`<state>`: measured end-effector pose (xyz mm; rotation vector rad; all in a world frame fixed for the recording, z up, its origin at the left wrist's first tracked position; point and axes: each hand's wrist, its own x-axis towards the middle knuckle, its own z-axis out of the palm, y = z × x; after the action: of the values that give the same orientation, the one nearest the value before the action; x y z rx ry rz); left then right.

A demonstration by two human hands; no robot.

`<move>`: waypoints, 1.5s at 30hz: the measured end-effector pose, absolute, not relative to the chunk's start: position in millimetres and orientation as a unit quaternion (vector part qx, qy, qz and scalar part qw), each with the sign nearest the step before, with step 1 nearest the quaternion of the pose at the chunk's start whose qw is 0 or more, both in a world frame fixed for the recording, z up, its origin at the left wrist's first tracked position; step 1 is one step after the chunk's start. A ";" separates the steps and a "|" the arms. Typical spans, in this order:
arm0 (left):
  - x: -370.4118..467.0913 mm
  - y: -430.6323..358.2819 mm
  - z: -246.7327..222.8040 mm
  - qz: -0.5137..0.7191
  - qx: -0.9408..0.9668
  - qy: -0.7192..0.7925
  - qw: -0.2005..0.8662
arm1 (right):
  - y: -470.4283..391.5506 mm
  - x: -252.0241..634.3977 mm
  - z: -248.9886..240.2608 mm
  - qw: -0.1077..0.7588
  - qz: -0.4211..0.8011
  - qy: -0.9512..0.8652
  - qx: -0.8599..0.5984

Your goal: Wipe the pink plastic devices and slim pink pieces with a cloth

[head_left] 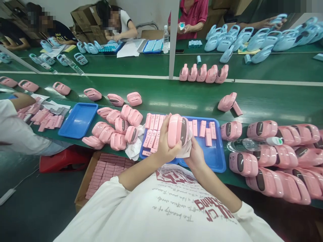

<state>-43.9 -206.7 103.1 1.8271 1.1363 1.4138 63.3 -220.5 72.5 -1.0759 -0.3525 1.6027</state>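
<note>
A glossy pink plastic device (175, 131) with a dark oval panel is held up in front of my chest. My left hand (167, 146) is closed around its left side and underside. My right hand (195, 154) grips a white cloth (186, 148) against the device's right side; part of its fingers is hidden behind the cloth. Beneath my hands lie blue trays (220, 158) with small pink rectangular pieces (152, 138) in them. Another crumpled white cloth (133, 150) rests left of the trays, beside a cluster of pink devices (118, 141).
Many pink devices (267, 183) and a clear bottle (242, 145) lie at right. A blue tray (79, 119) sits at left, near a co-worker's arm (22, 101). Below stands a carton (82, 188) of pink pieces. Across the green bench (156, 89), people handle light-blue devices (227, 42).
</note>
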 end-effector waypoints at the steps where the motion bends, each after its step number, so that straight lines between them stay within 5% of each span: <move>1: -43.4 -206.6 102.8 0.528 0.675 0.436 0.274 | -224.6 64.9 68.5 0.576 0.628 -0.216 -0.476; 8: -38.4 -212.8 97.2 0.503 0.663 0.450 0.324 | -206.0 88.4 64.7 0.547 0.249 -0.722 -0.342; 24: -49.7 -203.1 95.9 0.511 0.606 0.468 0.390 | -208.4 93.1 54.1 0.552 0.447 -0.591 -0.382; 34: -66.2 -172.5 75.5 0.455 0.534 0.561 0.440 | -162.7 146.7 -17.4 0.125 0.338 -0.549 -0.754; 45: -49.7 -94.5 34.6 0.347 0.568 0.570 0.482 | -118.4 149.5 -53.1 -0.003 0.320 -0.490 -0.811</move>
<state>-49.7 -94.5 34.6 1.3845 1.3884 0.8450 149.5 -118.4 -53.1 -2.5520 -1.5417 1.0061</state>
